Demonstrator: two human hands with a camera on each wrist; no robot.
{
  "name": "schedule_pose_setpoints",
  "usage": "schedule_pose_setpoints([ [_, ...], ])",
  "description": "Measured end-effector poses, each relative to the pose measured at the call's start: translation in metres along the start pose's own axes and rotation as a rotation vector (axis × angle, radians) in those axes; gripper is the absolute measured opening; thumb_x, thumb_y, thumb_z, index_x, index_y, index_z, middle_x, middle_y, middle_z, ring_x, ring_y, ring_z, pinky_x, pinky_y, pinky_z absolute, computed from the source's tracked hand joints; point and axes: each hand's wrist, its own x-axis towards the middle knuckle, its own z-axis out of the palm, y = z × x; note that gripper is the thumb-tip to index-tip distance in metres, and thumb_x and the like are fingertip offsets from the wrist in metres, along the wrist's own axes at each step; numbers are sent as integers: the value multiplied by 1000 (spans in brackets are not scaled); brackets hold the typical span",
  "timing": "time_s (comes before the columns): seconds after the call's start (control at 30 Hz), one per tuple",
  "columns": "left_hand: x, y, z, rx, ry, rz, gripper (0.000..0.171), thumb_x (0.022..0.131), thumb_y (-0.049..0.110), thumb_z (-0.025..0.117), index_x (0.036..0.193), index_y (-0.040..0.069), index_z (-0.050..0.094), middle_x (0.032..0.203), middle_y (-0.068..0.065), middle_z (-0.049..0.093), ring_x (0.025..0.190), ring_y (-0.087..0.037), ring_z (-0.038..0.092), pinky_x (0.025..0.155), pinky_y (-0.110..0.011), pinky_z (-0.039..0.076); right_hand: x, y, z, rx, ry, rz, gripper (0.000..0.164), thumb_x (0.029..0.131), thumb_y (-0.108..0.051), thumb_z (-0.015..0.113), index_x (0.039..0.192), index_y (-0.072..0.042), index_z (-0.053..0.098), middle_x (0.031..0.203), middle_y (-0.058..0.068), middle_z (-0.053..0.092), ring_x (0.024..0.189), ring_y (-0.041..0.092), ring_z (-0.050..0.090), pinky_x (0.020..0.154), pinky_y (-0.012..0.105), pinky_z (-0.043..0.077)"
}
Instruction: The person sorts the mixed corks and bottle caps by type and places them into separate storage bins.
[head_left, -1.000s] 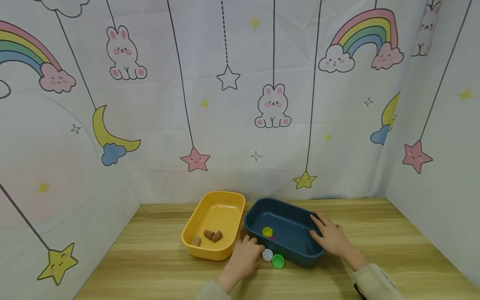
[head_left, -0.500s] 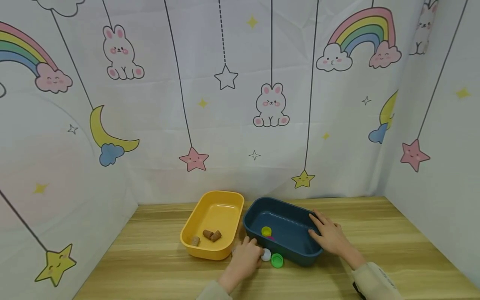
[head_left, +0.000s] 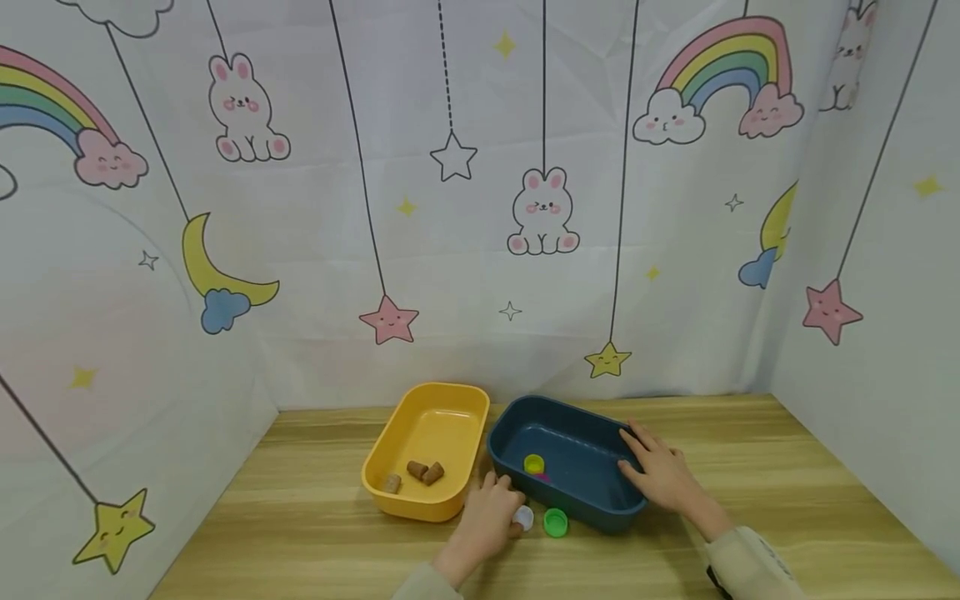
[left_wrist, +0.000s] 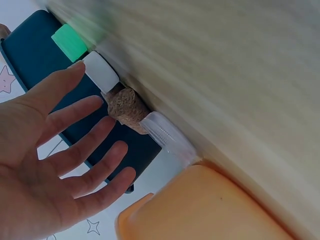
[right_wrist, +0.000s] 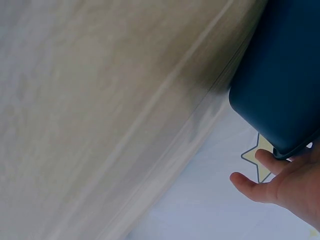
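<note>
The yellow tray [head_left: 384, 502] stands at the left of the wood-grain tabletop [head_left: 300, 533]; three cork stoppers [head_left: 425, 472] lie near its front end. The left hand [head_left: 486, 517] is positioned right of this tray. Its grip is released: fingers extended and spread, thumb tip at the edge of the white bottle cap [left_wrist: 101, 71]; contact cannot be confirmed. In the left wrist view, a clear ribbed cap [left_wrist: 167, 136] and a loose cork [left_wrist: 127, 107] sit in line between the yellow tray and the white cap. The green cap [head_left: 556, 522] follows, before the dark blue tray [head_left: 577, 492]. This tray contains a yellow cap [head_left: 534, 464] and a partly hidden magenta item [head_left: 543, 477]. The right hand [head_left: 667, 479] rests, unclenched, on its right rim.
</note>
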Motion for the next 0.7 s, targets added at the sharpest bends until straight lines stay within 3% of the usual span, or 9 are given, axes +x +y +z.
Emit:
schedule_pose_setpoints([
  [0.17, 2, 3, 3, 62, 0, -28, 28, 62, 47, 72, 80, 25, 68, 78, 1, 56, 74, -17, 48, 67, -38, 40, 0, 0, 0, 1, -2, 5, 51, 89, -29, 50, 132, -3, 40, 143, 18, 29, 126, 40, 34, 83, 63, 32],
  [0.4, 4, 9, 0, 128, -13, -48, 28, 62, 48, 71, 75, 24, 67, 78, -1, 55, 74, -18, 46, 61, -36, 38, 0, 1, 1, -4, 7, -1, 51, 89, -29, 50, 132, -4, 40, 142, 18, 30, 126, 40, 34, 83, 63, 33],
  [0.7, 3, 11, 1, 100, -2, -25, 28, 61, 42, 76, 80, 24, 67, 81, -1, 56, 78, -19, 49, 63, -39, 41, 0, 1, 2, 0, 11, -1, 51, 89, -29, 50, 132, -3, 41, 142, 18, 31, 125, 40, 35, 83, 63, 33],
])
